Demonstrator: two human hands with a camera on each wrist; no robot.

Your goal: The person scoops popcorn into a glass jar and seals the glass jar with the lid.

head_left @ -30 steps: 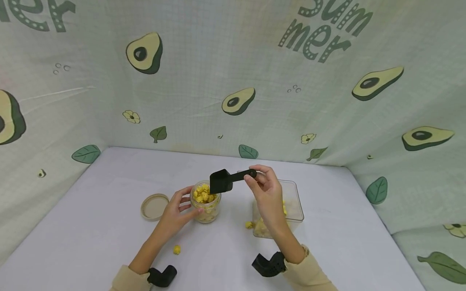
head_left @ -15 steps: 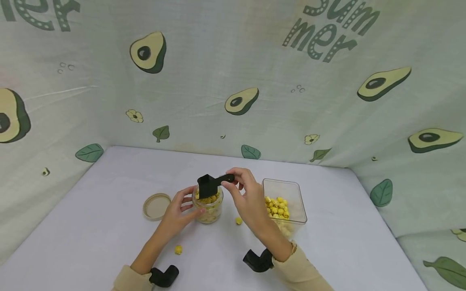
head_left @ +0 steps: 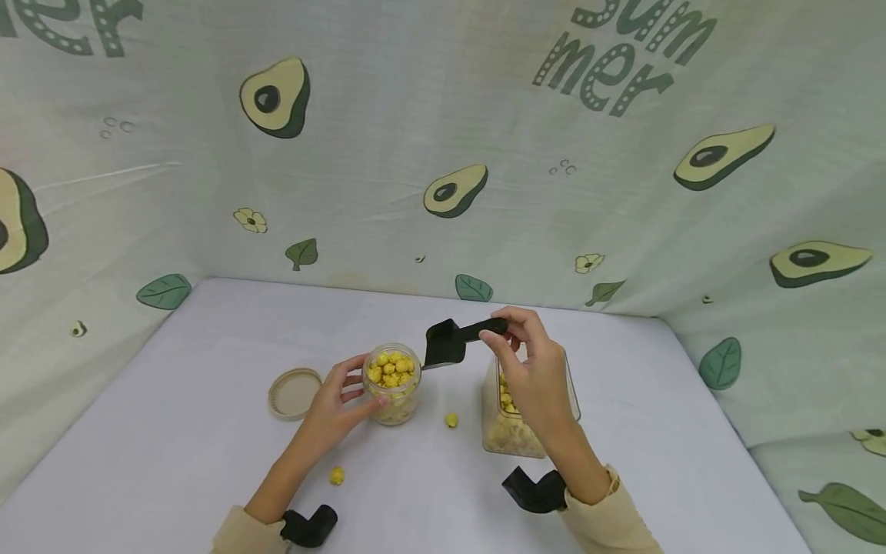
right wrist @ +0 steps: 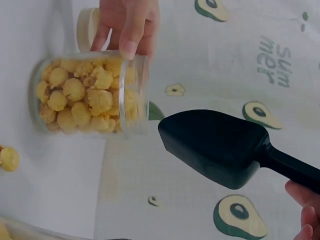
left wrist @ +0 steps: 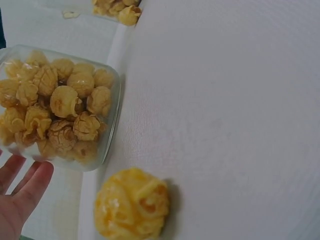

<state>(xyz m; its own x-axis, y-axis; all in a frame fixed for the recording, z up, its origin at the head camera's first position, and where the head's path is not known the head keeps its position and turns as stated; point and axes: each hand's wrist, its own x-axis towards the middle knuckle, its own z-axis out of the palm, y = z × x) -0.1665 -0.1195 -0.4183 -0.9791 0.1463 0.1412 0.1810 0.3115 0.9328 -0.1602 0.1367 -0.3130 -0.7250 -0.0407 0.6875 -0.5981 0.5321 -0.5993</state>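
Note:
My left hand (head_left: 335, 408) holds a clear glass jar (head_left: 394, 408), thumb in front and fingers round its far left side. Yellow popcorn (head_left: 391, 369) fills the jar up to near its open mouth. Between thumb and fingers, my right hand (head_left: 536, 377) grips the handle of a black scoop (head_left: 445, 346). Its blade hangs just right of the jar's rim, tilted down; in the right wrist view the scoop (right wrist: 215, 145) shows its dark side, and no popcorn is visible on it. Below the right hand stands a clear square container (head_left: 508, 435) with popcorn, partly hidden by the hand and forearm.
A round beige lid (head_left: 294, 394) lies on the white table left of the jar, near the left hand. One loose popcorn piece (head_left: 451, 420) is between jar and container, another (head_left: 337, 475) nearer the front. Printed cloth (head_left: 374, 154) walls the table's back and sides.
The scoop went left over the jar's mouth, tipped there, then moved back right, off the jar. One loose popcorn piece now lies further left. The left hand stays on the jar.

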